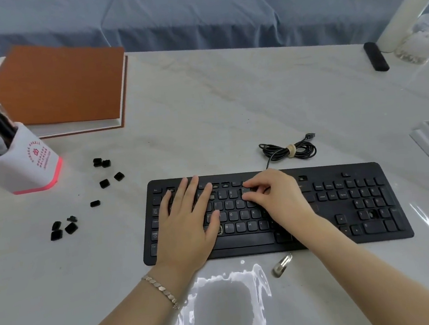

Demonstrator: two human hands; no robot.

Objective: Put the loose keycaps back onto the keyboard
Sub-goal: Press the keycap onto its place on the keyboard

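The left hand [187,222] lies flat on the left half of the keyboard [242,241], fingers straight and slightly spread, with a bracelet [160,289] on its wrist. The right hand [274,196] is curled, thumb and forefinger pinching a keycap [247,191] at the number row. Between the hands I can read Y, U, G, B, N and M on the keys. The loose keycaps [104,183] lie scattered on the table [229,113] left of the left hand. Beyond them, the pen holder [25,165] has red print too small to read.
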